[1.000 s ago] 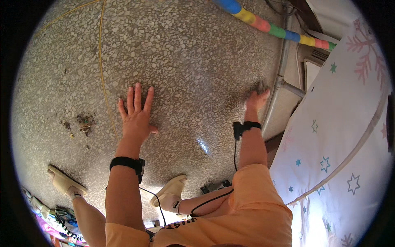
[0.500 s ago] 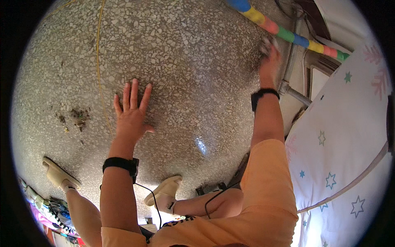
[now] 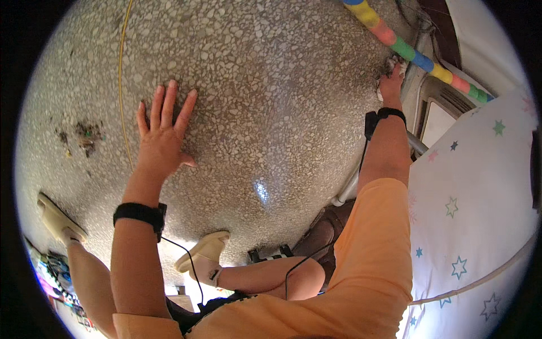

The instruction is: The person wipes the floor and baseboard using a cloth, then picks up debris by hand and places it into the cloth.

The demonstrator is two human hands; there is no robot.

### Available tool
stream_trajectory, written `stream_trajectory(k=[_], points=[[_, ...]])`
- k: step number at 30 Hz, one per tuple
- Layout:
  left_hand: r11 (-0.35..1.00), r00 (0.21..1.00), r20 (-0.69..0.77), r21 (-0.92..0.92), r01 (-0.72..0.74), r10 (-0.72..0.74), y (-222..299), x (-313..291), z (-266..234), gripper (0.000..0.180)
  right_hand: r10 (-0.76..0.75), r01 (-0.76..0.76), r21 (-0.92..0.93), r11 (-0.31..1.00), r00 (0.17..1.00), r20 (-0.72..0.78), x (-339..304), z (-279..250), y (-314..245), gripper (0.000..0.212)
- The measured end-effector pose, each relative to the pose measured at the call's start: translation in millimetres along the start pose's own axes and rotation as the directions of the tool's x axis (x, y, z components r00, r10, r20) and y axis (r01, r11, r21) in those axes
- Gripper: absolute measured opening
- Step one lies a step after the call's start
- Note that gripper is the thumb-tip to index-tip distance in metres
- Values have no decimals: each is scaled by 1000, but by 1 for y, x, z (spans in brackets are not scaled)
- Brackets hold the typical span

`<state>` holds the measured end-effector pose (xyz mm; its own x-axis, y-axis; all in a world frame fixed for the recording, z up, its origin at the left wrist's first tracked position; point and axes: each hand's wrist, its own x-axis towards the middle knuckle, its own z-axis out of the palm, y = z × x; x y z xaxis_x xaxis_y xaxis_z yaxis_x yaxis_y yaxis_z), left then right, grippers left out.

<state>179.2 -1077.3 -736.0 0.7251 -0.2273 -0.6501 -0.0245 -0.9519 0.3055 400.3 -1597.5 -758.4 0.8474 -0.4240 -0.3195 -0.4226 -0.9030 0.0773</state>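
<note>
1. Nearest the camera, the person crouches low in an orange shirt [image 3: 367, 271], with a cream slipper [image 3: 206, 251] planted on the terrazzo floor [image 3: 271, 85] beneath them.
2. The left hand [image 3: 164, 133] lies flat on the floor, palm down and fingers spread wide, holding nothing. It appears to brace the body's weight.
3. Left of that hand, a small patch of dark debris [image 3: 84, 133] sits on the floor, well apart from both hands. A thin yellow cord [image 3: 121, 79] runs past it.
4. Farther off, the right hand [image 3: 390, 85] reaches to the floor's edge under a multicoloured padded bar [image 3: 418, 56]. It seems closed around a pale crumpled cloth [image 3: 395, 65], though the grip is too small to see clearly.
5. A star-printed sheet [image 3: 474, 214] hangs beside the right arm.
6. Risk, as I judge it: the stretch is long, so the bracing palm could slip on the glossy floor, or the knuckles could knock the bar or frame.
</note>
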Motion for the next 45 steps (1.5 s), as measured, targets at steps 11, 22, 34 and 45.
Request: stream_trajectory(k=[11, 22, 34, 45], points=[[997, 999, 3, 56, 45, -45, 4, 2, -4, 140, -165, 157, -101, 982, 983, -77, -196, 70, 111, 73], [1000, 1000, -6, 7, 19, -18, -3, -3, 3, 141, 586, -596, 50, 802, 800, 130, -283, 145, 205, 72], [1000, 997, -77, 8, -13, 13, 0, -2, 9, 140, 198, -192, 65, 979, 974, -111, -178, 61, 31, 63], [996, 969, -233, -2, -85, 83, -12, 1, 26, 141, -436, 389, -282, 877, 891, -127, -70, 26, 22, 71]])
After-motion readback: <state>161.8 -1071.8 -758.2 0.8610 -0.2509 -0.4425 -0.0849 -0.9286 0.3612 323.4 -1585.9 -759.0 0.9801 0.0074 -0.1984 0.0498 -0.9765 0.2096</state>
